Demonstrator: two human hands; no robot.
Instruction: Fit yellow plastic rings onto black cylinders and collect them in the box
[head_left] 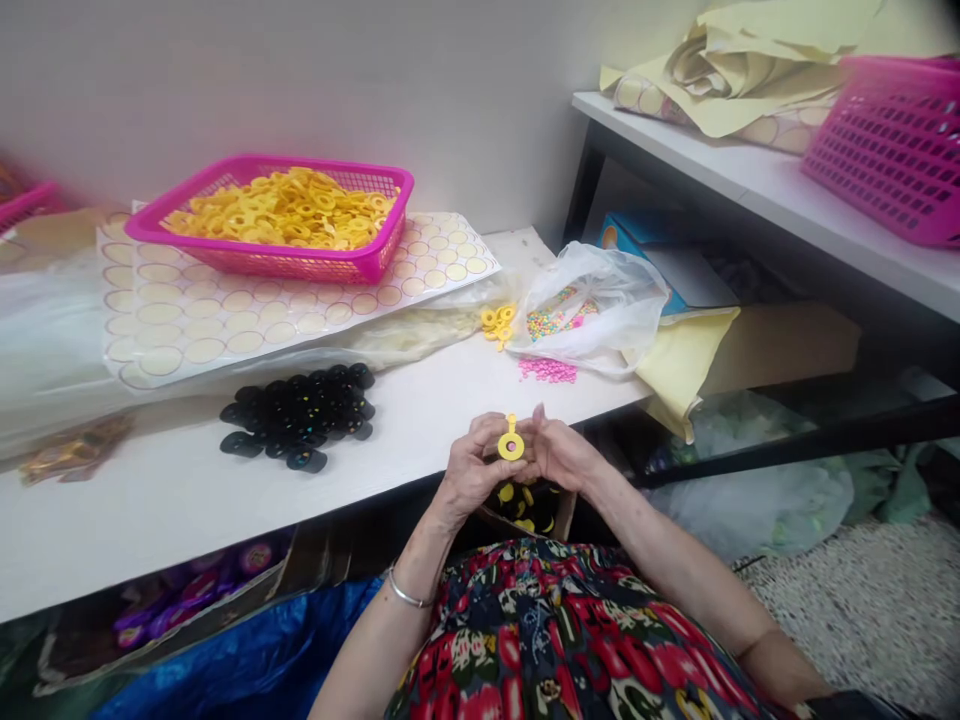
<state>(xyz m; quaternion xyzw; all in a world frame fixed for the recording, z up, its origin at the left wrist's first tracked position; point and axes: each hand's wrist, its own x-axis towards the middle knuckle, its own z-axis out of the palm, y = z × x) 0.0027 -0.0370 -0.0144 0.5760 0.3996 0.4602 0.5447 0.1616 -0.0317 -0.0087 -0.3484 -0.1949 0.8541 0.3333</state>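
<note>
At the table's front edge, my left hand (476,465) pinches a yellow plastic ring with a short tab (511,446). Its tab points up, and something pinkish shows in the ring's hole. My right hand (561,455) is cupped beside it, thumb raised and apart, its fingertips partly hidden behind the ring and my left fingers. Below both hands is a cardboard box (564,515) with yellow and black pieces in it. Small pink beads (548,371) and a few more yellow rings (498,323) lie on the table beyond my hands.
A pink basket (270,258) full of yellow pieces stands on printed circle sheets (300,325). Black rounded pieces (300,410) are grouped on the white table (172,510). A clear bag (622,300) holds coloured beads. At right, a raised shelf (705,170) carries another pink basket (892,150).
</note>
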